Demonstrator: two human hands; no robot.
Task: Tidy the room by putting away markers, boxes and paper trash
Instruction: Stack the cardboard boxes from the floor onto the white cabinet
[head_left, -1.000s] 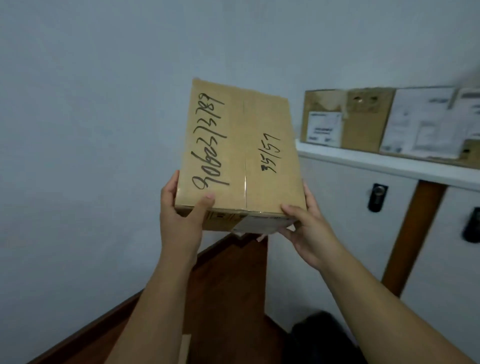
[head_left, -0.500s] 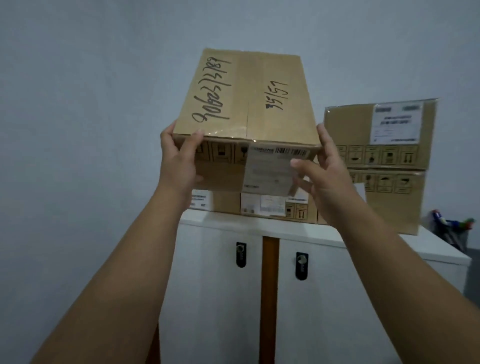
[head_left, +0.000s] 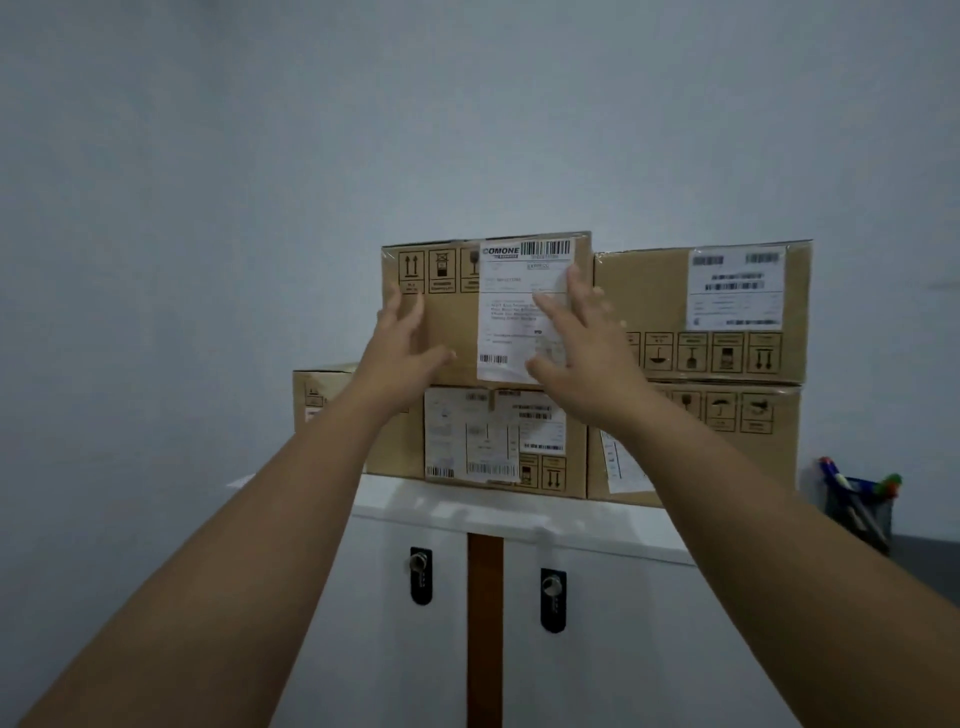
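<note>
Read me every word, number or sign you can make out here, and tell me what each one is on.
"COMONE": shipping label on the top left box.
"EXPRESS": same label, faint.
Handling pictograms, arrows up: that box's front.
Umbrella, arrows pictograms: right boxes.
All other label text and barcodes: too blurred to read.

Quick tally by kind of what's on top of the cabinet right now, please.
Boxes: 5 – top left, top right, bottom left, bottom middle, bottom right
Pen cups: 1, with markers too blurred to count
Total: 6
Both hands, left and right, are open at the top left box.
</note>
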